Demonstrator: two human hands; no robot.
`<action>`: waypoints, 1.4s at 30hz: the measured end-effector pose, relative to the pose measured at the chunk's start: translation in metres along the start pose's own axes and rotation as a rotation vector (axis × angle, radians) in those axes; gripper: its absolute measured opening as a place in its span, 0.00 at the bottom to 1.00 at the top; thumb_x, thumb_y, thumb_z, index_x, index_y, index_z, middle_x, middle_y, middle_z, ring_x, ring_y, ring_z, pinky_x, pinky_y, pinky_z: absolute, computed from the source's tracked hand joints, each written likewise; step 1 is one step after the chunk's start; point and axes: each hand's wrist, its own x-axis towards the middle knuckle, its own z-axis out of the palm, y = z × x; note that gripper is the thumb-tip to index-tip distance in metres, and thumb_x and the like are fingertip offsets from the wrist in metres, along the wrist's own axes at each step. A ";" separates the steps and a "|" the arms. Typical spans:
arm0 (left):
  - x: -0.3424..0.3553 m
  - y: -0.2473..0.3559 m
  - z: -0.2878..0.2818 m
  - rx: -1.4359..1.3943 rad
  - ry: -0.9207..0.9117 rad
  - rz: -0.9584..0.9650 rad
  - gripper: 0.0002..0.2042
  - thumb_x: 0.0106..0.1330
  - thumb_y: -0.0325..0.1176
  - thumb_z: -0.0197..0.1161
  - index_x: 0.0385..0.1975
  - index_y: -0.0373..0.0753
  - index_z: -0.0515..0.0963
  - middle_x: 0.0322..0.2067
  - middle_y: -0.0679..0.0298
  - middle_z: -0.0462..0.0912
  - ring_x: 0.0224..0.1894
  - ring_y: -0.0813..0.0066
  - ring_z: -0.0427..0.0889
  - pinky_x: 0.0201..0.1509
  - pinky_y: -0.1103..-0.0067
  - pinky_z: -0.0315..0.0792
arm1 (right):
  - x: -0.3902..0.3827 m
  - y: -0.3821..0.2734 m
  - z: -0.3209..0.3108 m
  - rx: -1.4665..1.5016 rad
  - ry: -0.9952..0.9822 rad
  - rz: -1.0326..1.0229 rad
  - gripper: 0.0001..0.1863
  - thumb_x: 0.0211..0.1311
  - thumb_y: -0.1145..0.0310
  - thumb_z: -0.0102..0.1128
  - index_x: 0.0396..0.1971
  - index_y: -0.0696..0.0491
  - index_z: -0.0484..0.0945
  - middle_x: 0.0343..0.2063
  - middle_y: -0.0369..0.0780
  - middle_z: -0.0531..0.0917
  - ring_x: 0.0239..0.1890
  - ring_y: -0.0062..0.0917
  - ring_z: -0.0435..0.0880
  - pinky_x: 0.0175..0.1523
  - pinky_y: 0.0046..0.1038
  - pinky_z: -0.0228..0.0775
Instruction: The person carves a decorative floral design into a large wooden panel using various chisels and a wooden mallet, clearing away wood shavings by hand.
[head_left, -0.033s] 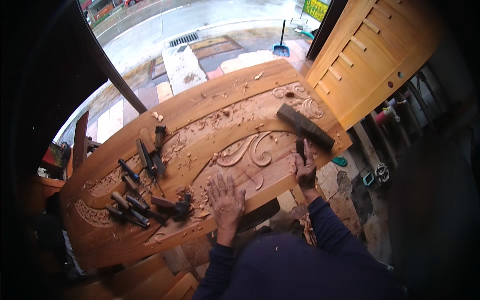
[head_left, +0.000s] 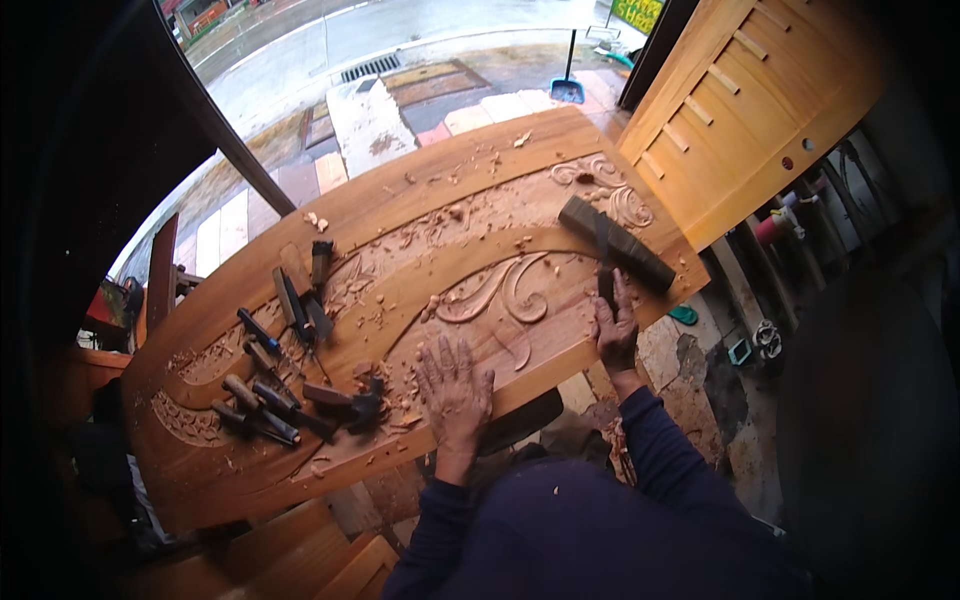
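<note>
A carved wooden panel [head_left: 420,262] with raised scrollwork lies before me. Flat on its near part rests my left hand [head_left: 455,395], fingers spread and holding nothing. At the right end, my right hand [head_left: 615,325] is closed around the dark handle of a chisel [head_left: 605,285], one finger stretched along it. The chisel's blade points away from me and lies over a long dark block [head_left: 640,255], which sits at a slant near the panel's right edge. Part of the handle is hidden by my fingers.
Several chisels and gouges [head_left: 262,405] lie at the panel's left, beside a hammer-like tool [head_left: 365,402]. Wood shavings [head_left: 315,220] are scattered over the surface. A yellowish wooden door [head_left: 720,120] leans at the right. Outside the opening stands a blue dustpan [head_left: 567,91].
The whole view has shifted slightly. My left hand stays flat on the panel, and my right hand keeps its hold on the chisel at the dark block.
</note>
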 end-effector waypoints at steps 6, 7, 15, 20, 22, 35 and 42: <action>-0.002 0.004 -0.001 0.014 -0.045 0.028 0.35 0.81 0.55 0.52 0.82 0.44 0.61 0.83 0.54 0.55 0.85 0.38 0.47 0.85 0.47 0.42 | -0.008 0.000 -0.004 0.017 -0.019 0.056 0.33 0.82 0.71 0.55 0.82 0.50 0.59 0.46 0.36 0.86 0.25 0.09 0.69 0.28 0.14 0.67; -0.002 0.005 -0.002 0.025 -0.056 0.024 0.35 0.81 0.55 0.52 0.83 0.44 0.60 0.84 0.56 0.53 0.85 0.41 0.46 0.85 0.47 0.41 | -0.008 0.003 -0.005 0.011 -0.009 0.042 0.33 0.81 0.71 0.56 0.81 0.49 0.61 0.47 0.35 0.86 0.23 0.10 0.70 0.27 0.16 0.68; 0.028 0.012 -0.002 0.024 -0.014 0.124 0.33 0.82 0.54 0.51 0.83 0.50 0.60 0.85 0.61 0.50 0.87 0.45 0.41 0.87 0.49 0.36 | -0.009 0.004 -0.009 0.015 -0.029 0.038 0.32 0.80 0.71 0.57 0.81 0.49 0.63 0.49 0.36 0.86 0.23 0.11 0.71 0.27 0.19 0.70; 0.084 -0.017 0.011 0.166 0.004 0.214 0.29 0.83 0.53 0.52 0.82 0.58 0.63 0.83 0.64 0.58 0.86 0.52 0.48 0.87 0.50 0.39 | -0.005 -0.001 -0.014 0.004 -0.099 0.064 0.33 0.80 0.72 0.57 0.81 0.50 0.62 0.44 0.35 0.86 0.23 0.12 0.71 0.28 0.19 0.71; 0.088 -0.019 0.007 0.220 -0.086 0.151 0.29 0.83 0.54 0.52 0.81 0.60 0.64 0.82 0.64 0.61 0.86 0.54 0.51 0.86 0.49 0.40 | -0.003 -0.005 -0.019 0.076 -0.134 0.135 0.33 0.82 0.72 0.55 0.82 0.52 0.59 0.38 0.33 0.83 0.25 0.10 0.70 0.29 0.16 0.67; 0.135 0.087 0.033 -0.144 0.057 -0.029 0.36 0.83 0.51 0.52 0.83 0.37 0.56 0.84 0.51 0.52 0.86 0.47 0.43 0.88 0.55 0.40 | 0.016 -0.013 -0.031 0.306 -0.265 0.341 0.36 0.81 0.71 0.56 0.83 0.52 0.54 0.31 0.32 0.79 0.24 0.11 0.72 0.30 0.16 0.67; 0.104 0.173 0.027 -0.480 -0.189 0.431 0.25 0.77 0.43 0.62 0.72 0.46 0.77 0.74 0.56 0.75 0.78 0.47 0.68 0.83 0.52 0.60 | 0.033 -0.017 -0.073 0.249 -0.131 0.455 0.33 0.80 0.71 0.59 0.79 0.54 0.62 0.32 0.33 0.80 0.22 0.10 0.71 0.27 0.16 0.66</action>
